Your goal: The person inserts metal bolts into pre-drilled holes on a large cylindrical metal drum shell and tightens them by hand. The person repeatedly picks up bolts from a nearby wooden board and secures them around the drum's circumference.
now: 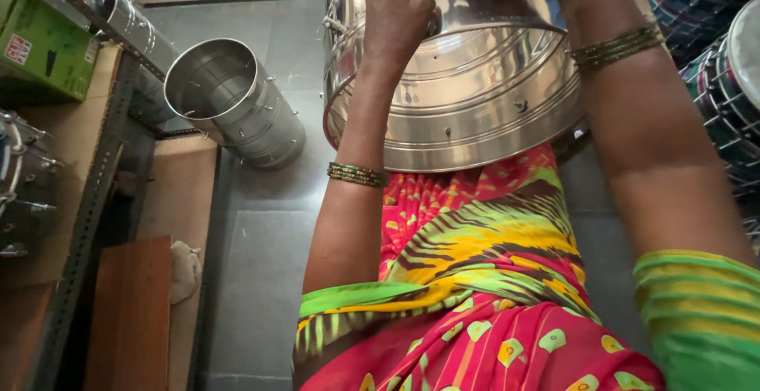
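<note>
The big steel drum shell (467, 98) rests on the person's lap, against the red and yellow patterned cloth (475, 264), tipped so its open mouth faces away and its ribbed wall shows to the camera. The left hand (400, 15) lies over the upper curve of the wall, fingers curled onto the far rim, gripping the shell; the right hand is out of view above the top edge of the picture, only its forearm (641, 122) with green bangles showing along the shell's right side, so I cannot tell what it is doing. To my eye the shell is thin polished sheet metal: stiff, fairly light for its bulk, slick under the palm, and prone to denting if knocked. The rims look the surest hold, though the rolled edges and the small lugs (336, 25) sticking out along the side could catch skin or cloth. Room is tight: a second steel shell (229, 98) lies on its side on the grey tiled floor (269, 248) just to the left, a metal rack (87, 225) with a green box (43, 43) stands beyond it, and stacked finished drums (724, 66) crowd the right.
</note>
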